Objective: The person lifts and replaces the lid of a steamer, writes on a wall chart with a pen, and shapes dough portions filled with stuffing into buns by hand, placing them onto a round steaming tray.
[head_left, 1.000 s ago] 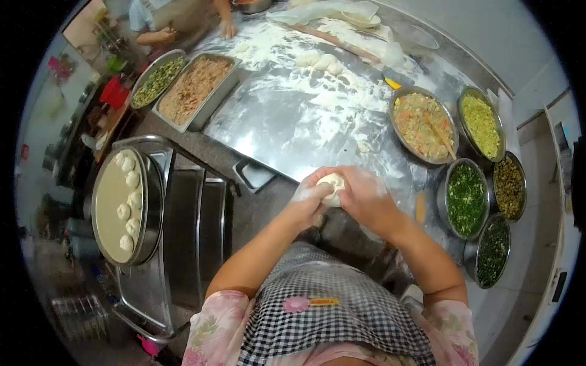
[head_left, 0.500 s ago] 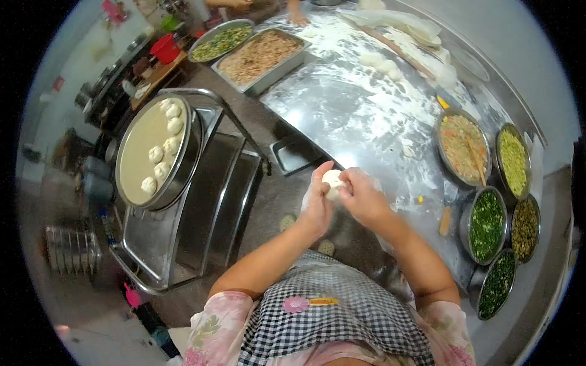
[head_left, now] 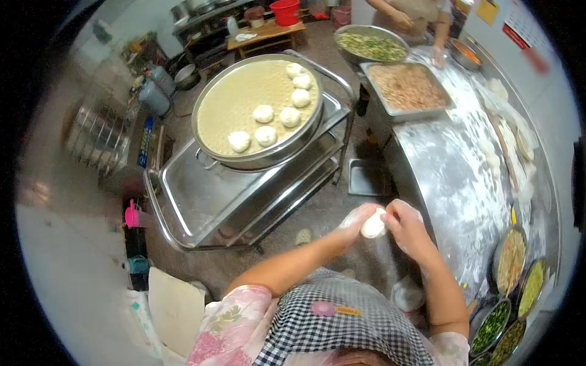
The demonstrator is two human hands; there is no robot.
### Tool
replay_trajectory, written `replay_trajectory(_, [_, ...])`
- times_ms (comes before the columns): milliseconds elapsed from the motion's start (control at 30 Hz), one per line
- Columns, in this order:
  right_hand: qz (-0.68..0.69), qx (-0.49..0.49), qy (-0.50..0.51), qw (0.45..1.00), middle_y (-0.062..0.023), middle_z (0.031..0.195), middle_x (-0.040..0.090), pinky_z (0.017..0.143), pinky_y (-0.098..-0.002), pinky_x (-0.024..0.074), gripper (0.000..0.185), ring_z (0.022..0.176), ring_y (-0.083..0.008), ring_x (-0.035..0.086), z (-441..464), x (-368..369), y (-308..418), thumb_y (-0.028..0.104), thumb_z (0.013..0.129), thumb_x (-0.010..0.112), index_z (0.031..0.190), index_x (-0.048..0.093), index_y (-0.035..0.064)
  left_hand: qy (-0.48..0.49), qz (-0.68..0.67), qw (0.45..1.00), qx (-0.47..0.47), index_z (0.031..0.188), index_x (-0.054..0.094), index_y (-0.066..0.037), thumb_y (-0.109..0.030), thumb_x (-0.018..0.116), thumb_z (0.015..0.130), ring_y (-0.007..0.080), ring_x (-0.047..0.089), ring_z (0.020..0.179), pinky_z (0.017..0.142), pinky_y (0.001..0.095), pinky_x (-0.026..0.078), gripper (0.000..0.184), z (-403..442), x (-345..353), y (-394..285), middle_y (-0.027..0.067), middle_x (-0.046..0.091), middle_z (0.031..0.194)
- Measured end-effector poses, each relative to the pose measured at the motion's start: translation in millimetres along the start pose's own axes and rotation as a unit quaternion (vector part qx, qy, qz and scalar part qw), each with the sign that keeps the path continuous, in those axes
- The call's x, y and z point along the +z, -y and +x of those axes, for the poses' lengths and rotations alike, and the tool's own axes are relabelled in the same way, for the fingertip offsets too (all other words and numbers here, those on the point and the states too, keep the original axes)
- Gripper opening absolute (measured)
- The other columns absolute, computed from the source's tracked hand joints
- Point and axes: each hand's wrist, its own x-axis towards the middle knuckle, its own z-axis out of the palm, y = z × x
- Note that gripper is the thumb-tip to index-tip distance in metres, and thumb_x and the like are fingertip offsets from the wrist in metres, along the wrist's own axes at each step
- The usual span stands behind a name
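A white dough bun point(head_left: 373, 226) rests in my left hand point(head_left: 356, 219), whose fingers curl around its far side. My right hand point(head_left: 408, 228) pinches the top edge of the bun from the right. Both hands are in front of my apron, beside the floured metal table point(head_left: 421, 152). To the left, a large round steamer point(head_left: 201, 131) stands on a metal cart, and several shaped buns point(head_left: 265, 135) sit along the right and near part of its pale liner. The underside of the held bun is hidden.
A tray of minced filling point(head_left: 408, 85) and a bowl of chopped vegetables point(head_left: 372, 46) stand at the table's far end, near another person's hand point(head_left: 437, 56). Bowls of filling point(head_left: 491, 323) line the near right. The cart's rail point(head_left: 160, 207) borders the left.
My view has swung left, so the steamer now sits nearer the middle and the table farther right. Both hands still hold the bun, which appears lower and farther right.
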Motion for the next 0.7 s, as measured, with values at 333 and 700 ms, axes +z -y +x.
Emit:
replay_trajectory(333, [0.070,0.061,0.186,0.978,-0.0033,0.071,0.051,0.054,-0.0263,0.0414,0.014,0.061,-0.0105,0.048,144,111,57,0.011,0.083,0.061,0.085,0.051,0.0012,-0.102,-0.169,0.978,-0.059,0.108,0.054,-0.007,-0.044,0.032,0.096,0.0192,0.063,0.077,0.065,0.0345,0.052,0.045,-17,-135,-69,0.0066,0.063,0.092])
replay_trajectory(700, [0.124,-0.053,0.281,0.950,-0.0126,0.111,0.052,0.089,-0.0318,0.0442,0.052,0.104,-0.0215,0.052,322,188,183,0.004,0.073,0.064,0.120,0.044,-0.0002,-0.305,-0.003,0.915,0.266,0.142,0.014,-0.004,-0.047,0.021,0.096,0.0268,0.023,0.133,0.111,0.0375,0.017,0.064,-54,-248,-209,0.0140,0.021,0.145])
